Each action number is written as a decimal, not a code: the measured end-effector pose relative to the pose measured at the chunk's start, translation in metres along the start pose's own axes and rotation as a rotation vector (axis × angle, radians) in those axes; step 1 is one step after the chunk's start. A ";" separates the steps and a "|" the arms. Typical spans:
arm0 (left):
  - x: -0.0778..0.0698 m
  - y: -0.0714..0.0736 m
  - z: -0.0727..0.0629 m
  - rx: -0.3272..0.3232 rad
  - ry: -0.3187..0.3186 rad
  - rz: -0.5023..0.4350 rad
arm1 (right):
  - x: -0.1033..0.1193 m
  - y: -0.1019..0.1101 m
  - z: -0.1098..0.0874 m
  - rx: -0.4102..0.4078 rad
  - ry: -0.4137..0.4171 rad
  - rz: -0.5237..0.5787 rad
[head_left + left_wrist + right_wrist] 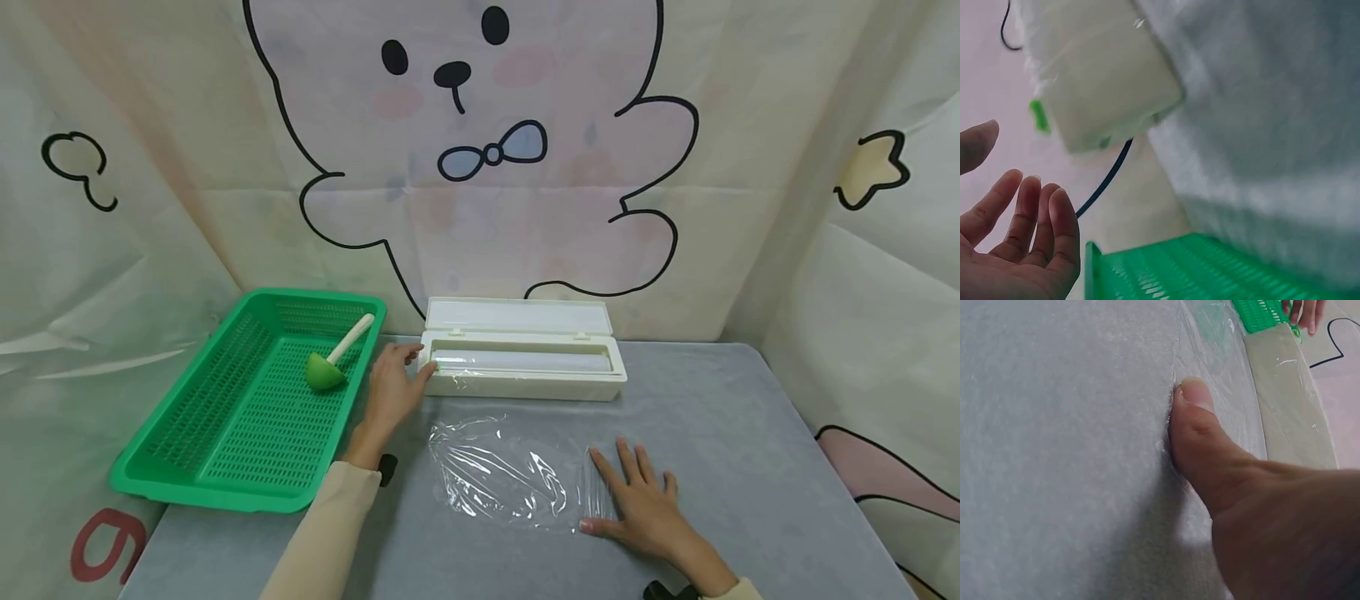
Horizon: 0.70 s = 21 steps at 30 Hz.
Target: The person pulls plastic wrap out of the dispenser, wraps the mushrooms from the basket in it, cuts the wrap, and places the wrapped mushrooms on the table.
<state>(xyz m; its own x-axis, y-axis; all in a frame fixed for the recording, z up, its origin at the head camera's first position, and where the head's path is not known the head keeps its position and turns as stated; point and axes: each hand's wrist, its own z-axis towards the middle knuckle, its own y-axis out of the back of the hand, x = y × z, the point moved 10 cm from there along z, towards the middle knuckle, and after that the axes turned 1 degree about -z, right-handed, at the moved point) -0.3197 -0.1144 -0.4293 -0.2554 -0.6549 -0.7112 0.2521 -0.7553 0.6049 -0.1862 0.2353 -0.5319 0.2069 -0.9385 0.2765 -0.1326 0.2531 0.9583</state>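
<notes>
A sheet of clear plastic film (502, 475) lies on the grey table (705, 417), in the middle, on the near side of a long white box (525, 387). The film is wrinkly and shiny. The person's right hand (641, 500) rests flat on the film's right edge. Its fingers are spread wide and pinch nothing, and the thumb is out to the near side, touching the film's edge.

The left hand (395, 383) is at the left end of the box. Its fingers are softly bent and side by side, and the thumb is apart from them, with nothing held in the gap. I cannot tell if the thumb touches the box. A small green tab (1039, 116) sticks out at that end of the box.

The box's lid (517, 317) is up and leans back on the far side. A white roll (525, 361) lies inside, from left to right. I cannot tell if the film on the table is joined to it.

On the left is a green basket (210, 492) with lots of little holes. A green ladle (324, 372) with a pale handle is in it, near the right side, and the handle points far and right. On the far side hangs a cloth (480, 225) with a big bear in a blue bow tie.
</notes>
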 end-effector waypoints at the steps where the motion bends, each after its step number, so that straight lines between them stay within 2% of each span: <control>1: -0.001 0.004 0.003 -0.010 -0.004 -0.001 | 0.000 0.000 0.000 0.003 -0.001 -0.001; 11: 0.005 0.058 0.030 -0.088 0.065 -0.058 | 0.003 0.002 -0.001 -0.018 0.009 0.014; 21: 0.031 0.105 0.037 -0.122 0.113 -0.102 | 0.004 0.003 -0.001 -0.030 0.018 0.024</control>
<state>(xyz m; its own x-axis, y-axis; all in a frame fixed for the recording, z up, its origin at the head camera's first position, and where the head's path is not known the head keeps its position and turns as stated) -0.3361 -0.2146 -0.3744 -0.1806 -0.5628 -0.8067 0.3430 -0.8047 0.4846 -0.1846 0.2325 -0.5282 0.2211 -0.9278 0.3005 -0.1090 0.2827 0.9530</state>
